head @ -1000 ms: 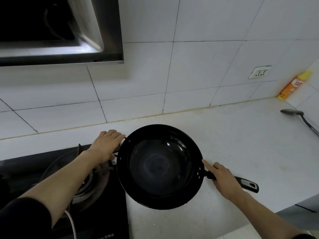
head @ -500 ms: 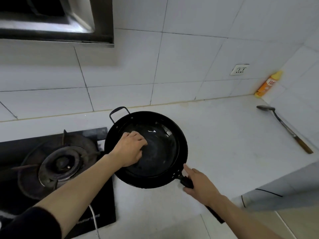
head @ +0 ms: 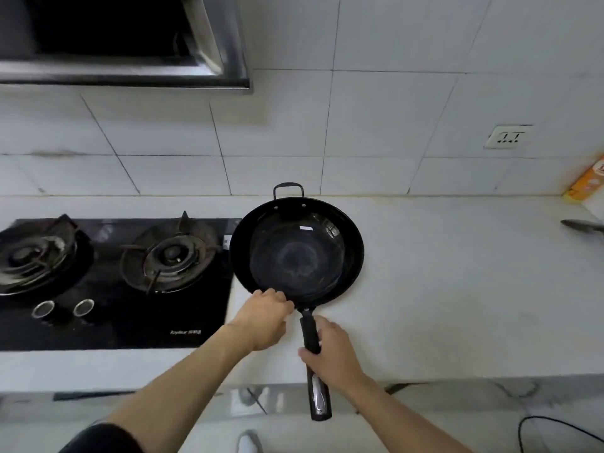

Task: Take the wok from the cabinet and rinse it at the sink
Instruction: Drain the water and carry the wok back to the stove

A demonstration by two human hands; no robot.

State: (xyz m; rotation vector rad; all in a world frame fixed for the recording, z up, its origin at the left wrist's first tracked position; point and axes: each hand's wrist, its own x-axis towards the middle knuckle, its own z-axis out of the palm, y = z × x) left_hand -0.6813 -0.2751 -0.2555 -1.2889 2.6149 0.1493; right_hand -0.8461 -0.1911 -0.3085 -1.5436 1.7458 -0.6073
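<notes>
The right hand (head: 330, 349) grips the wok (head: 296, 253) by its long handle at six o'clock, the left hand (head: 266, 317) pinches its rim, and it looks heavy and hard.

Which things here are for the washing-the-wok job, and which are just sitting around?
For the job:
- wok, on the counter
- right hand, holding its long handle
- left hand, at the wok's near rim

Just sitting around:
- gas stove
- range hood
- wall socket
- orange bottle
- ladle
</notes>
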